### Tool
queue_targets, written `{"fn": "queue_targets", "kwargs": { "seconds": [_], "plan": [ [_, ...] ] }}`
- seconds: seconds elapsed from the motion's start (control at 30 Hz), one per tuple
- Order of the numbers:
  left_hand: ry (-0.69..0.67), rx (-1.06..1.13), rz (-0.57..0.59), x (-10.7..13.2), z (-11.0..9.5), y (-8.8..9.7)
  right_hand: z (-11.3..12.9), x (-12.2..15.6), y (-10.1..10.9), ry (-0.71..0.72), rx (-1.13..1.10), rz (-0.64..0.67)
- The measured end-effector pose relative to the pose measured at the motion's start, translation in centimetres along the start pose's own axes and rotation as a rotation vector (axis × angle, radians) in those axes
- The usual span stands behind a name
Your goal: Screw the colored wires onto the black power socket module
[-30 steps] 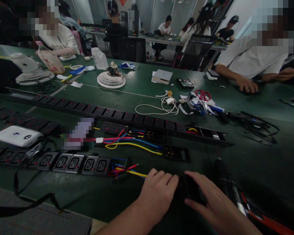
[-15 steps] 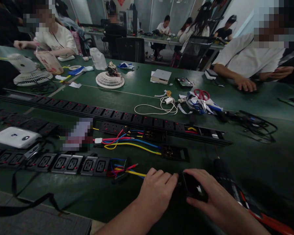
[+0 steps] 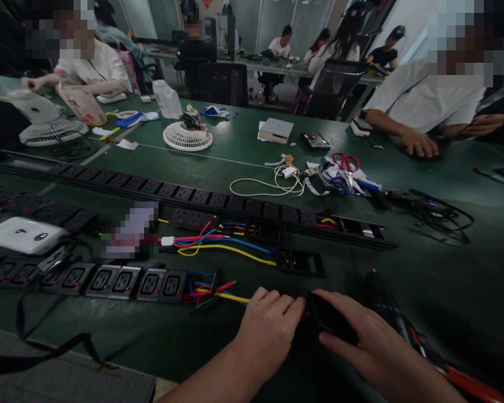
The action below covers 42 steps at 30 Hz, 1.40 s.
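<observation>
Both my hands meet at the near edge of the green table (image 3: 424, 280) around a small black socket module (image 3: 328, 319). My left hand (image 3: 269, 330) has its fingers curled down against the module's left end. My right hand (image 3: 369, 347) lies over the module from the right, thumb and fingers closed on it. Yellow, red and blue wires (image 3: 218, 291) run from the module's side toward a row of black outlets (image 3: 109, 280). A black and red power screwdriver (image 3: 386, 308) lies just right of my right hand.
A long black power strip (image 3: 201, 198) crosses the table, with an open black frame (image 3: 300, 262) and loose coloured wires beside it. Farther back lie a white cable, scissors (image 3: 348, 162), a fan grille (image 3: 188, 136) and a white box (image 3: 19, 235). Other people sit around the table.
My hands stayed on the black module, shifting slightly; the right hand turned it a little under its fingers. The view drifted a bit.
</observation>
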<state>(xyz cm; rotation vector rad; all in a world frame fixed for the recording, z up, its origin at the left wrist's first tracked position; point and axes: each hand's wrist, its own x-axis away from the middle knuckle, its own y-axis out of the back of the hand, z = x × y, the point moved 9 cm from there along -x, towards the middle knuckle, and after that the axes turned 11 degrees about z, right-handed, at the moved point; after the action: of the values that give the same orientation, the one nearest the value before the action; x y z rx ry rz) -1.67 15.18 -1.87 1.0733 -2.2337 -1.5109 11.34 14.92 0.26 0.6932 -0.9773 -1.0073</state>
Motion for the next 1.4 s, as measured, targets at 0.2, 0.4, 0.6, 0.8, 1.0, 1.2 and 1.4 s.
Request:
{"fn": "queue_targets", "kwargs": {
  "seconds": [0.2,0.4,0.6,0.8,1.0,1.2,1.4],
  "plan": [
    [-0.003,0.045,0.001,0.1,0.0,0.3,-0.2,1.4,-0.3,0.149,0.088,0.003],
    [-0.002,0.064,-0.028,0.1,0.0,0.6,0.3,2.4,0.3,0.251,0.265,-0.084],
    [0.014,0.063,-0.042,-0.1,0.1,0.6,1.5,1.6,0.6,0.254,0.228,-0.119],
    [0.015,0.035,-0.005,-0.3,0.1,0.3,2.1,1.3,-0.1,0.234,0.269,-0.137],
    [-0.028,0.053,0.037,0.0,-0.3,0.4,0.1,0.9,-0.9,0.079,0.062,0.018],
    [-0.019,0.1,0.016,0.1,0.0,0.6,-0.3,-0.1,-1.9,0.03,-0.079,0.142],
    [0.022,0.099,-0.062,0.0,0.2,1.1,-0.2,-0.3,-1.9,0.053,-0.138,0.199]
  ]
}}
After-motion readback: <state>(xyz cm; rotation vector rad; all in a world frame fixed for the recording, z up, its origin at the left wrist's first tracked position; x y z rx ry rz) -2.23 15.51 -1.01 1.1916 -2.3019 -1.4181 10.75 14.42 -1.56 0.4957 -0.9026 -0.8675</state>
